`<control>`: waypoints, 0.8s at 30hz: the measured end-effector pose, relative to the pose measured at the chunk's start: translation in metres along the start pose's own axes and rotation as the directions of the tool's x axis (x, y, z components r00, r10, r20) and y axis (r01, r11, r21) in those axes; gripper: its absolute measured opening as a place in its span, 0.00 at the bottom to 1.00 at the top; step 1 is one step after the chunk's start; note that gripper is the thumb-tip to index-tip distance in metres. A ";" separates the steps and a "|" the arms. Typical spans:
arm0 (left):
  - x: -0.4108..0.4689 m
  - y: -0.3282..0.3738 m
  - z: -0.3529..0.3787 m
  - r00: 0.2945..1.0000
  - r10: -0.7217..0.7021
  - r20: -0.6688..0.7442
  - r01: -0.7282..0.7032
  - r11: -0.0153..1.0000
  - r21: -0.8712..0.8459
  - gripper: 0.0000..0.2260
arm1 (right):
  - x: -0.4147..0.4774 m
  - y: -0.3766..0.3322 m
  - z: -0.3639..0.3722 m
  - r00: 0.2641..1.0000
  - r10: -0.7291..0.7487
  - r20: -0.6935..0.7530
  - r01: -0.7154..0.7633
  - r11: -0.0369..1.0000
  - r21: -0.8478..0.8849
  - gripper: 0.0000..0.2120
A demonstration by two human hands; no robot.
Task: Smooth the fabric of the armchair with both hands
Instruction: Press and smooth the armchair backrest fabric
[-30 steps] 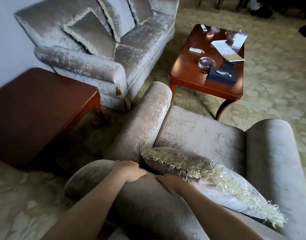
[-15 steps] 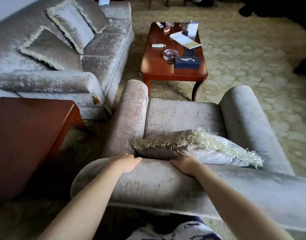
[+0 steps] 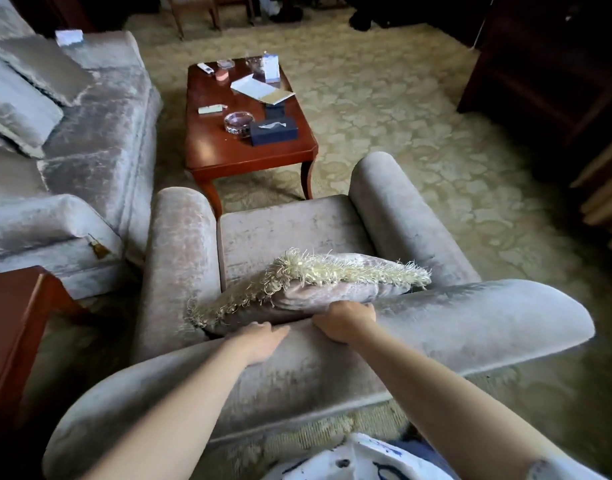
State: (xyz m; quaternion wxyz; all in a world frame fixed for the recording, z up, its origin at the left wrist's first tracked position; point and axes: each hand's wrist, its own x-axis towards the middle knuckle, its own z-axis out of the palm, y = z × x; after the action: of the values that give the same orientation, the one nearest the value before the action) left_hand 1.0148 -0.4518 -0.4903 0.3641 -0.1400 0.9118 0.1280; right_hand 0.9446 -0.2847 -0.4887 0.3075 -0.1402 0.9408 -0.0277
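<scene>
Head view, looking down over the back of the armchair (image 3: 290,223), which stands in the near middle of the room facing away, toward the wooden worktop (image 3: 228,154). The left hand (image 3: 263,341) lies flat on the top of the backrest (image 3: 471,320), fingers straight and close together. The right hand (image 3: 344,323) sits just beside it to the right. Its fingers bend down over the front edge and their tips are hidden against the fringed cushion (image 3: 315,285), so I cannot tell whether it grips the fabric or only presses on it.

Any lettering on the dark blue tissue box (image 3: 274,130) and on the papers (image 3: 261,89) farther back is too small to read. A glass ashtray (image 3: 238,121) stands just left of the box.

The cushion leans against the front of the backrest, right up against both hands, and covers the rear of the seat. A velvet sofa (image 3: 100,133) runs along the left, with a reddish side table (image 3: 13,323) nearer. Patterned carpet (image 3: 419,116) spreads to the right, up to dark furniture (image 3: 540,64) at the far right.
</scene>
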 end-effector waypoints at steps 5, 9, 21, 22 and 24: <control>0.010 0.082 0.000 0.998 0.044 0.039 -0.041 0.997 -0.068 0.34 | 0.008 0.080 -0.019 0.998 -0.004 0.065 0.004 1.000 0.001 0.31; 0.028 0.146 0.001 0.999 0.009 0.051 -0.005 0.996 -0.086 0.37 | 0.021 0.151 -0.038 0.995 -0.018 0.098 0.016 1.000 0.024 0.29; 0.080 0.325 0.016 1.000 -0.024 -0.014 0.024 1.000 0.013 0.34 | 0.051 0.284 -0.061 0.967 -0.076 0.245 0.087 0.995 -0.037 0.27; 0.084 0.333 0.017 1.000 -0.016 -0.007 0.016 0.998 0.059 0.33 | 0.051 0.287 -0.061 0.964 -0.088 0.250 0.102 0.994 -0.045 0.26; 0.092 0.344 0.016 0.999 -0.013 0.036 0.009 0.993 0.121 0.27 | 0.048 0.290 -0.063 0.968 -0.090 0.234 0.098 0.995 -0.026 0.24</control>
State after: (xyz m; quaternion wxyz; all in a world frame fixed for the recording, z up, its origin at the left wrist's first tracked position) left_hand 0.8408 -0.1416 -0.5211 0.3890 -0.1205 0.9104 0.0733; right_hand 0.7988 -0.0223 -0.5057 0.4113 -0.1927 0.8909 -0.0079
